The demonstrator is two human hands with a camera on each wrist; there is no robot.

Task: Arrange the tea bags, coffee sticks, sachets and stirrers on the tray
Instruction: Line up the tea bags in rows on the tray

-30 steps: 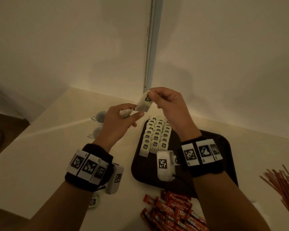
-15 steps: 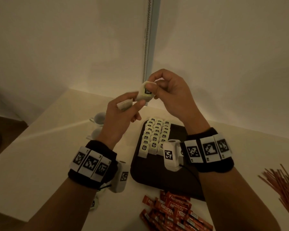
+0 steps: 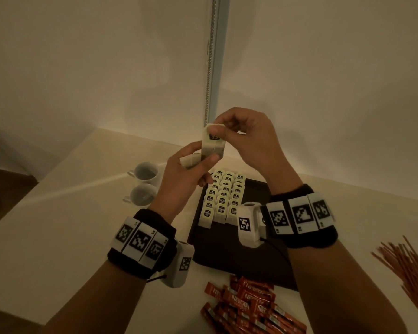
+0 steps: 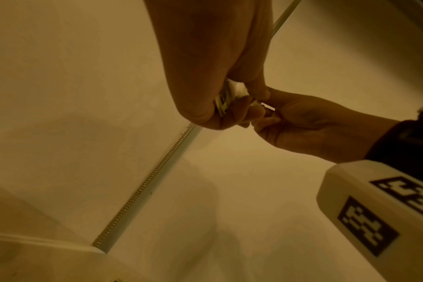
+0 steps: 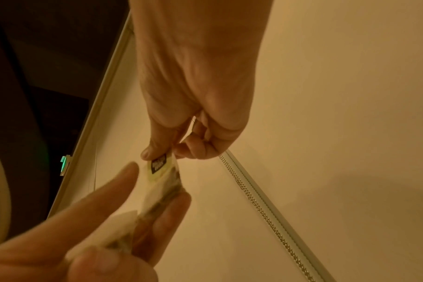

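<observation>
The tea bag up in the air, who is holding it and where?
Both hands hold it. The right hand pinches the tea bag at its top edge, by the label; the left hand grips its lower end, along with a second tea bag.

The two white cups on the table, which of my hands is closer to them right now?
Left. The left hand is raised just right of the white cups, holding tea bags. The right hand is farther right, pinching a tea bag.
</observation>
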